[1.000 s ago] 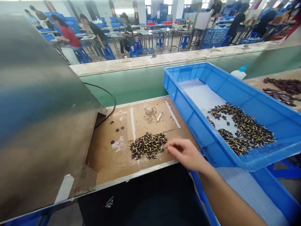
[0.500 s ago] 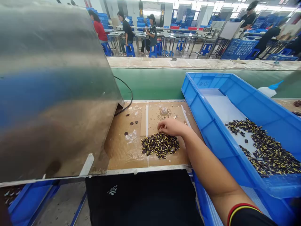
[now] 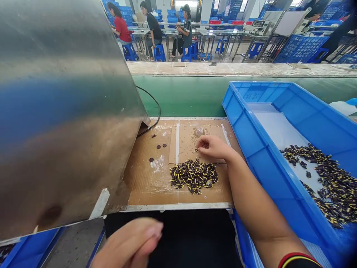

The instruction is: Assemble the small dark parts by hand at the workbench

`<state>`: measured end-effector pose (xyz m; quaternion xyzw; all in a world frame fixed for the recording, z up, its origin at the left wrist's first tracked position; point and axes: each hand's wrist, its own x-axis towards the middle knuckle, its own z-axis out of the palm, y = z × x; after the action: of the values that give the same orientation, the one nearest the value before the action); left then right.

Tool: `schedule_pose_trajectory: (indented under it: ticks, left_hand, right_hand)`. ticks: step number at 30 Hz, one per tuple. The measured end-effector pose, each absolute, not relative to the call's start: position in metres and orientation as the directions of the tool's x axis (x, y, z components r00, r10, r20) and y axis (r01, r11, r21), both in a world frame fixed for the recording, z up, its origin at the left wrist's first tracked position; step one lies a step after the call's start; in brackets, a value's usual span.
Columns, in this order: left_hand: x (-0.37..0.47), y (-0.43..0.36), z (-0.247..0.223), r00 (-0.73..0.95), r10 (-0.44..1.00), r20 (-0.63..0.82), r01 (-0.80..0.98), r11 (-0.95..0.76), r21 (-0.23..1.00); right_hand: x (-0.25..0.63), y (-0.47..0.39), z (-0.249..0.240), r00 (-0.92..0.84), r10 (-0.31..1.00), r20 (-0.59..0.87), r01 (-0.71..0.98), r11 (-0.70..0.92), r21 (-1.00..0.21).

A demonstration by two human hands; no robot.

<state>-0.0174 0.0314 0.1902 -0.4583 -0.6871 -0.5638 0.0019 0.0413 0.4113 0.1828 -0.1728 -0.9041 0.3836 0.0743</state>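
Observation:
My right hand (image 3: 213, 147) is over the cardboard, just behind a pile of small black-and-yellow parts (image 3: 193, 175). Its thumb and fingertips are pinched on a small dark part (image 3: 196, 149), too small to make out in detail. At the bottom of the view, over my lap, my left hand (image 3: 134, 240) is blurred, its thumb and fingers pressed together. Whatever it may hold is hidden. Left of the pile, several dark round discs (image 3: 151, 159) lie on the cardboard-covered worktop (image 3: 142, 186).
A slanted sheet-metal housing (image 3: 67, 111) takes up the left, with a black cable (image 3: 156, 100) behind it. On the right stands a blue crate (image 3: 251, 137) holding many similar parts (image 3: 334, 178). A green conveyor belt (image 3: 181, 95) runs behind. Several people sit at tables beyond.
My right hand has lifted off the pile and moved slightly back, a small dark part now showing at its fingertips. My left hand has come into view at the bottom. The view has shifted slightly.

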Motion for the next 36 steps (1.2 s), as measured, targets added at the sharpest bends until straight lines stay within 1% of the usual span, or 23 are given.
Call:
schedule_pose_trajectory:
  ticks: [2,3,5,7,8,11,13,15,19,22,24,27,30,36]
  left_hand:
    - [-0.017,0.074,0.181,-0.555,0.691,0.463,0.506,-0.160,0.847]
    - [-0.017,0.097,0.179,-0.560,0.723,0.406,0.383,-0.208,0.900]
    - [-0.019,0.142,0.185,-0.584,0.741,0.330,0.166,-0.288,0.943]
    - [-0.026,0.182,0.200,-0.587,0.770,0.252,0.058,-0.270,0.961]
    - [-0.032,0.199,0.208,-0.592,0.771,0.233,0.045,-0.258,0.965]
    - [-0.055,0.240,0.222,-0.594,0.754,0.280,0.109,-0.269,0.957]
    - [-0.071,0.259,0.219,-0.610,0.736,0.294,0.124,-0.277,0.953]
    - [-0.084,0.270,0.208,-0.642,0.724,0.253,0.071,-0.272,0.960]
    - [-0.094,0.275,0.180,-0.704,0.703,0.105,-0.106,-0.250,0.963]
    - [-0.094,0.272,0.168,-0.708,0.705,0.028,-0.182,-0.222,0.958]
    - [-0.094,0.270,0.165,-0.709,0.706,0.004,-0.213,-0.219,0.952]
    - [-0.095,0.269,0.164,-0.722,0.692,0.004,-0.226,-0.242,0.944]
    - [-0.096,0.269,0.164,-0.748,0.663,0.033,-0.201,-0.274,0.941]
    - [-0.096,0.269,0.163,-0.765,0.640,0.069,-0.137,-0.266,0.954]
  right_hand:
    - [0.043,0.416,0.181,-0.914,0.397,0.086,0.209,0.641,-0.738]
    - [0.042,0.419,0.182,-0.899,0.421,0.120,0.193,0.628,-0.754]
    - [0.040,0.426,0.185,-0.841,0.510,0.179,0.171,0.566,-0.807]
    - [0.034,0.436,0.188,-0.753,0.620,0.221,0.124,0.463,-0.878]
    - [0.030,0.441,0.189,-0.703,0.670,0.237,0.089,0.414,-0.906]
    - [0.018,0.457,0.182,-0.566,0.775,0.281,0.007,0.346,-0.938]
    - [0.012,0.465,0.171,-0.490,0.817,0.303,0.016,0.356,-0.934]
    - [0.008,0.469,0.159,-0.437,0.844,0.310,0.045,0.365,-0.930]
    - [0.007,0.468,0.146,-0.424,0.831,0.361,0.081,0.431,-0.898]
    - [0.007,0.463,0.146,-0.451,0.798,0.399,0.124,0.499,-0.858]
    - [0.005,0.459,0.147,-0.441,0.795,0.417,0.146,0.521,-0.841]
    - [0.003,0.454,0.146,-0.420,0.791,0.446,0.156,0.547,-0.822]
    - [0.004,0.451,0.146,-0.412,0.755,0.509,0.136,0.604,-0.785]
    - [0.006,0.449,0.148,-0.476,0.643,0.600,0.221,0.748,-0.626]
